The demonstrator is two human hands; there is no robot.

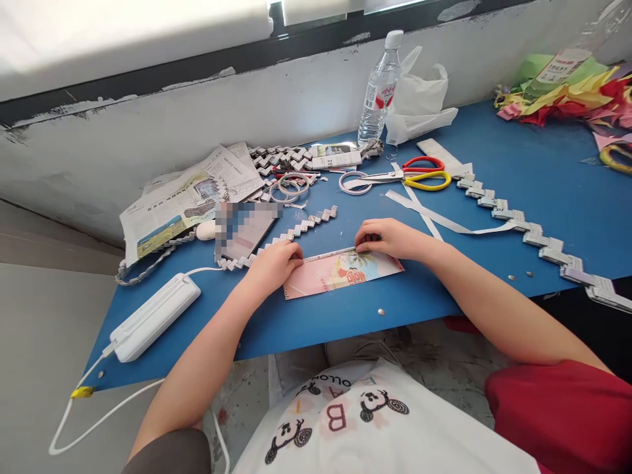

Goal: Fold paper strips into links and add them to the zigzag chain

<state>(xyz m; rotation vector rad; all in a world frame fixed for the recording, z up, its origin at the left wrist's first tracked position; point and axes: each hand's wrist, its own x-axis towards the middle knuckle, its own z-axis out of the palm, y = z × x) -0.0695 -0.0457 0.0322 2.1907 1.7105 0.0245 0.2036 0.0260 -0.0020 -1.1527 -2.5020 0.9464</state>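
Observation:
A printed paper strip [320,278], pink at its left and coloured at its right, lies on the blue table [316,327] close to the front edge. Its far edge is folded over in a narrow band. My left hand [274,266] pinches the left end of that fold, fingers closed. At the fold's right part, my right hand [388,238] presses with thumb and fingers together. Just behind my left hand runs a zigzag chain of folded paper [311,224], beside a partly blurred phone [251,230].
Scissors [427,178] with red and yellow handles, tape rolls [291,189] and white strips [444,220] lie behind. Newspapers [170,210] and a power strip [155,316] are left. A bottle [379,92] stands at the wall; another folded chain [533,237] is right.

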